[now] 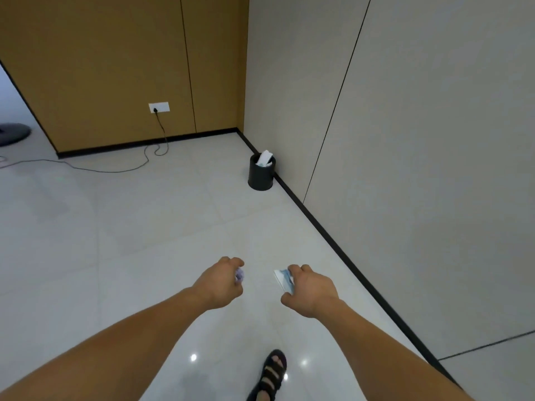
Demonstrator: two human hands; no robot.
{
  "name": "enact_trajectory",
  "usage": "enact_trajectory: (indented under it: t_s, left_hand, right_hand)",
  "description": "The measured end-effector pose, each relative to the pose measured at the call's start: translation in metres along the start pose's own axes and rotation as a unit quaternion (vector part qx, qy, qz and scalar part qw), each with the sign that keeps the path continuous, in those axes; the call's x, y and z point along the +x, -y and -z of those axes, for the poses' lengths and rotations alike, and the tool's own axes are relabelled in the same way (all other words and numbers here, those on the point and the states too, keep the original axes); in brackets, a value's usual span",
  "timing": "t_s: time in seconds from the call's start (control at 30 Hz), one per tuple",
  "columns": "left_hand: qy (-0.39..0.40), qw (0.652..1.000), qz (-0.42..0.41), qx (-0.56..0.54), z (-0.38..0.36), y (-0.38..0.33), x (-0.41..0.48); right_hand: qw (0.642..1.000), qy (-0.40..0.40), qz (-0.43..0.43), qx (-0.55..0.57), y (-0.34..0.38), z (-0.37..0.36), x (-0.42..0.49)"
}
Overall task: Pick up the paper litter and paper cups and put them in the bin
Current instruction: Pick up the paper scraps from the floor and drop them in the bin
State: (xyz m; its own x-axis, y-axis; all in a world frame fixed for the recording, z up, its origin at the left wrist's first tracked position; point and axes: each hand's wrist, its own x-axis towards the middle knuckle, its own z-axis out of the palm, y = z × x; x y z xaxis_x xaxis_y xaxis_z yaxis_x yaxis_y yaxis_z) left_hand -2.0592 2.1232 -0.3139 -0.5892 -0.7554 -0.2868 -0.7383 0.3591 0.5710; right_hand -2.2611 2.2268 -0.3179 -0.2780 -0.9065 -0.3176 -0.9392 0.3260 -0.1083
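Note:
A black round bin (261,178) stands on the floor against the right wall near the corner, with a white paper cup (265,158) sticking out of its top. My left hand (221,283) grips a small crumpled piece of pale paper (239,275). My right hand (311,290) holds a white and blue paper cup (283,279) by its side. Both hands are stretched forward at mid-frame, well short of the bin.
A black cable (156,151) runs from a wall socket (158,107) across the tiled floor at the left. A dark round base (13,134) sits at the far left. My sandalled foot (270,374) is at the bottom. A black skirting (347,250) lines the right wall.

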Motion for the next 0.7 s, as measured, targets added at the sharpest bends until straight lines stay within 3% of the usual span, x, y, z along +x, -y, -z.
enact_trajectory:
  t_s: [0.4,0.7]
  left_hand:
    - [-0.037,0.997,0.034,-0.055,0.102,-0.039,0.266]
    - [-0.036,0.996,0.026,-0.082,0.167,-0.010,0.485]
  right_hand:
    - [0.999,-0.021,0.025,-0.009,-0.066,0.130,0.276]
    - [1.000,0.000,0.010,-0.004,-0.078,0.178,0.485]
